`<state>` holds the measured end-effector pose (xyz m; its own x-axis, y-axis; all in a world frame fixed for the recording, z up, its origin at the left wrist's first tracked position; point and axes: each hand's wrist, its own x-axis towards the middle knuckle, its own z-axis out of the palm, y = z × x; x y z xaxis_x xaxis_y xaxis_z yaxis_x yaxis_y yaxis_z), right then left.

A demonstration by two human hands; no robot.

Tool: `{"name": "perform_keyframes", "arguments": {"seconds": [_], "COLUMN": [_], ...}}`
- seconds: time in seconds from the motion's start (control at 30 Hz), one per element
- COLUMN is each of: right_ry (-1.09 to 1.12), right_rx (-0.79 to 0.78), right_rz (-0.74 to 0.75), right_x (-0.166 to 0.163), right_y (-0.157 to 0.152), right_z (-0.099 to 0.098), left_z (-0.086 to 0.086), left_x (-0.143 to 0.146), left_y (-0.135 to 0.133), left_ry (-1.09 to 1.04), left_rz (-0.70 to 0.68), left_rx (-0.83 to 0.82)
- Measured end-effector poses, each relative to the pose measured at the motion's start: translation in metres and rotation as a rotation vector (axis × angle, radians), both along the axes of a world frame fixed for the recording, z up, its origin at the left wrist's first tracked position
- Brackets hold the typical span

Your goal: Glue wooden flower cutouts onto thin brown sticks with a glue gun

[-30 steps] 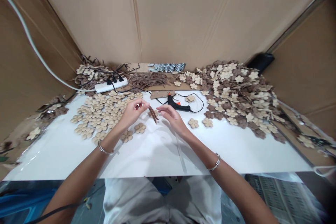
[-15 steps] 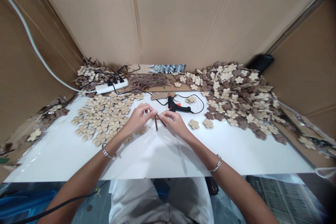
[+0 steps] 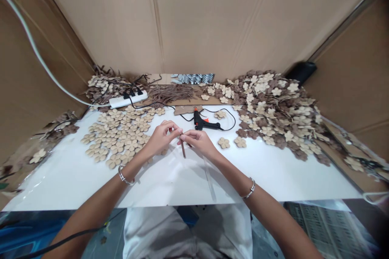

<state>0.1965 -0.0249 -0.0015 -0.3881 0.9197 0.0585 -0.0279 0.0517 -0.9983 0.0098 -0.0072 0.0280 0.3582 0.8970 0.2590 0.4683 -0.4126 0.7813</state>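
Note:
Above the middle of the white table, my left hand (image 3: pixel 164 136) and my right hand (image 3: pixel 199 141) meet at the fingertips. Between them is a thin brown strip (image 3: pixel 183 149), one end hanging down toward the tabletop. Both hands are closed in a pinch on it. A second short brown length shows under my right fingers, and I cannot tell whether it is the same strip. Just beyond my hands lies a black glue gun (image 3: pixel 202 121) with an orange trigger. Two beige flower pieces (image 3: pixel 224 143) rest to the right of my right hand.
Many beige flowers (image 3: pixel 121 133) spread across the table's left side. A tall heap of beige and brown flowers (image 3: pixel 270 105) fills the right. Along the back are a bundle of brown strips (image 3: pixel 172 94) and a white power strip (image 3: pixel 129 99). Cardboard walls (image 3: pixel 209 20) enclose the table.
The hanging end of the brown strip has swung slightly right and reaches lower. My right fingertips have drawn a little closer to the left ones.

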Motion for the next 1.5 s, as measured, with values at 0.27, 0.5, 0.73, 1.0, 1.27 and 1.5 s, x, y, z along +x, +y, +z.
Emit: {"name": "perform_keyframes", "arguments": {"seconds": [0.27,0.5,0.73,1.0,1.27,1.5], "right_ry": [0.033,0.032,0.066,0.134,0.169,-0.013], "right_rx": [-0.087,-0.087,-0.103,-0.131,-0.163,-0.215], "right_rz": [0.002,0.025,0.033,0.039,-0.002,-0.075], "right_x": [0.000,0.000,-0.001,-0.003,-0.009,-0.013], "right_y": [0.002,0.002,0.002,0.004,0.009,0.030], "right_z": [0.002,0.003,-0.001,-0.009,-0.011,-0.017], "left_z": [0.003,0.006,0.004,-0.002,-0.016,-0.043], "left_x": [-0.002,-0.004,-0.003,0.001,-0.001,-0.017], "left_y": [0.000,0.001,0.000,-0.001,0.008,0.031], "left_ry": [0.010,0.042,0.045,0.042,0.008,0.144], "left_rz": [-0.015,-0.038,-0.028,0.042,0.125,0.138], "left_rx": [-0.037,-0.044,-0.012,0.060,0.003,0.033]}}
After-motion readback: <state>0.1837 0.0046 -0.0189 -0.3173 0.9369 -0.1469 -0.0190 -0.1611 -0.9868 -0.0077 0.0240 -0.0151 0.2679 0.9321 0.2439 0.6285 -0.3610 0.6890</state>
